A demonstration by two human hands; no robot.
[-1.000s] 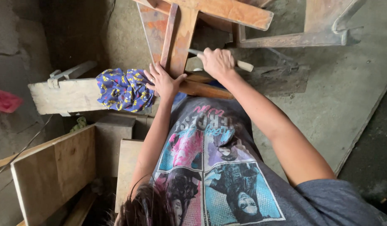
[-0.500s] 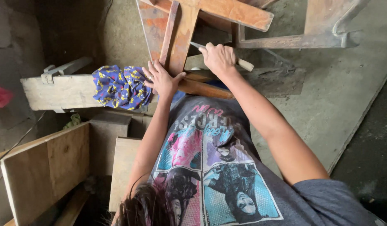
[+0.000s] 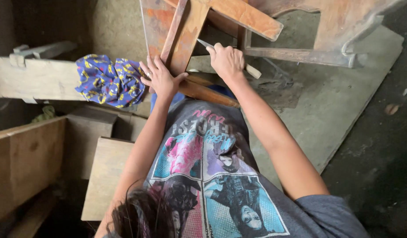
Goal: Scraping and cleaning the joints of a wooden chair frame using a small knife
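From the head camera, looking down past the person's printed grey shirt [image 3: 212,176], both bare arms reach forward to a wooden frame [image 3: 186,35] made of reddish-brown slats that cross one another near the top edge of the picture.

The left hand [image 3: 161,79] lies flat and open on the lower end of the upright slat, fingers spread and pointing away from the body, palm pressed on the wood; it grips nothing. Just to its left, touching or nearly touching the little finger, a crumpled blue cloth with a yellow pattern [image 3: 109,81] sits on the right end of a pale wooden plank [image 3: 31,79] that runs off to the left edge.

The right hand [image 3: 227,61] is closed in a fist around a knife [image 3: 252,70]. The light wooden handle sticks out of the fist toward the right, and the thin grey blade comes out on the other side, its tip against the slat just beside the crossing of the frame. The two hands are near each other, with the upright slat between them.

A second slat [image 3: 208,92] slants under the right wrist, over the person's lap. Pale wooden boards [image 3: 104,176] lie at lower left, and a grey slab [image 3: 318,110] covers the floor at right.
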